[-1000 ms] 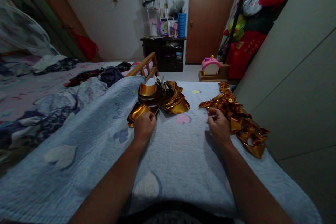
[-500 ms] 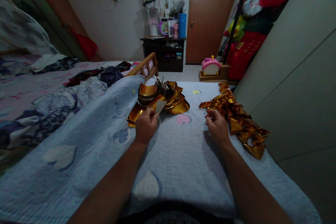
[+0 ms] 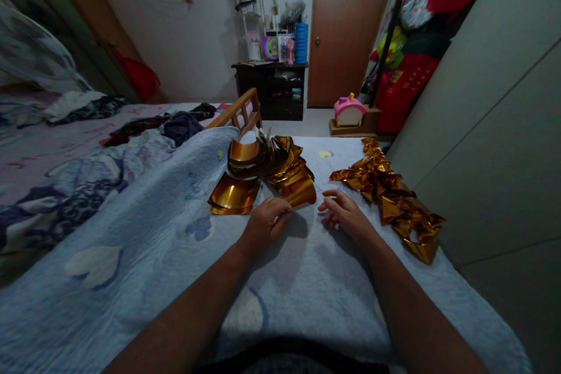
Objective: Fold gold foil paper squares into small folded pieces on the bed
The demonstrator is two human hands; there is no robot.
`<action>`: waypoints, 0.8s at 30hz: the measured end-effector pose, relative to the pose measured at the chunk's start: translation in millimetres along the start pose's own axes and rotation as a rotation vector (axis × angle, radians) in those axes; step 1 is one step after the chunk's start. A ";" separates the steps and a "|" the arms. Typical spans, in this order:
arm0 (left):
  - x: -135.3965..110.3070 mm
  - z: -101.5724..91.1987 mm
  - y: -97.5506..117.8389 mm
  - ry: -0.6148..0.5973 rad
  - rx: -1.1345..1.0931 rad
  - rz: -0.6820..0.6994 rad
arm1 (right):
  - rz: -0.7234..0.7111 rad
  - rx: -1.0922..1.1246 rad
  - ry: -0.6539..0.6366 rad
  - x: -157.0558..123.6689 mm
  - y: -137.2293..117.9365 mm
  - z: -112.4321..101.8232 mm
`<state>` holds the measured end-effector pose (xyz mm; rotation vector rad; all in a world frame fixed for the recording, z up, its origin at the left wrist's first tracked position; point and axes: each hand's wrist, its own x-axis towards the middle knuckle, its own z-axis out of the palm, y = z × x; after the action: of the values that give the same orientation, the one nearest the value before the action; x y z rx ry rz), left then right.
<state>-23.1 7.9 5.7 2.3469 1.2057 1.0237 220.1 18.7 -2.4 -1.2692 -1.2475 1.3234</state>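
My left hand (image 3: 268, 221) pinches the edge of a curled sheet of gold foil paper (image 3: 301, 190), lifted just over the blanket. My right hand (image 3: 344, 210) is just to the right of that sheet, fingers apart and holding nothing. Behind my left hand lies a fanned stack of gold foil sheets (image 3: 243, 155), some showing pale backs. Flat gold sheets (image 3: 234, 194) rest at the stack's left front. Beyond my right hand stretches a heap of folded gold foil pieces (image 3: 390, 190).
A pale blue blanket (image 3: 298, 280) with heart shapes covers the surface beneath my hands. To the left is a bed with rumpled clothes (image 3: 182, 128) and a wooden rail (image 3: 236, 110). A light cabinet (image 3: 495, 146) borders the right side. A pink toy case (image 3: 349, 111) stands beyond.
My left hand has moved right with a sheet, whose gold side now shows. My right hand has come left towards it, its fingers more spread.
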 end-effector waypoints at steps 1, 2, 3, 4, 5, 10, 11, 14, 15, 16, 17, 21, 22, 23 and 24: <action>-0.1 1.0 1.4 -0.016 -0.014 0.035 | 0.003 0.019 -0.013 -0.8 -0.7 0.5; -0.3 2.1 2.7 -0.031 -0.025 0.067 | 0.004 0.034 -0.028 -1.5 -1.2 1.1; -0.4 3.1 4.0 -0.044 -0.033 0.096 | 0.001 0.047 -0.044 -2.2 -1.4 1.8; -0.5 4.1 5.0 -0.057 -0.038 0.123 | -0.003 0.055 -0.059 -2.7 -1.3 2.8; -0.7 5.0 5.8 -0.069 -0.039 0.142 | -0.010 0.059 -0.074 -2.9 -1.0 3.9; -1.9 8.4 7.2 -0.115 -0.046 0.177 | -0.080 0.067 -0.082 -0.8 1.7 9.1; -2.0 8.6 7.6 -0.122 -0.060 0.169 | -0.096 0.071 -0.068 0.0 1.7 9.3; -1.2 7.2 10.2 -0.174 -0.145 0.099 | -0.123 0.061 -0.034 1.7 1.1 7.8; -0.7 6.2 11.5 -0.194 -0.183 0.066 | -0.127 0.051 -0.031 1.7 0.9 6.9; -0.1 5.2 12.7 -0.211 -0.222 0.033 | -0.126 0.047 -0.032 1.4 0.9 6.0; 0.5 4.4 13.8 -0.223 -0.256 0.004 | -0.120 0.055 -0.037 0.9 1.1 5.2; 0.8 5.4 14.1 -0.243 -0.362 -0.109 | -0.081 0.170 -0.063 -2.7 2.7 4.4; 0.3 7.0 13.0 -0.248 -0.413 -0.148 | -0.083 0.193 -0.074 -3.6 2.5 4.7; -0.3 8.9 11.5 -0.248 -0.476 -0.193 | -0.091 0.208 -0.081 -4.4 1.9 5.0; -0.9 11.0 9.7 -0.238 -0.568 -0.247 | -0.101 0.216 -0.085 -5.2 0.9 5.2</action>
<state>-10.0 1.9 3.0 1.7717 0.9310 0.8355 215.3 13.0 -2.9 -0.9957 -1.1748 1.4091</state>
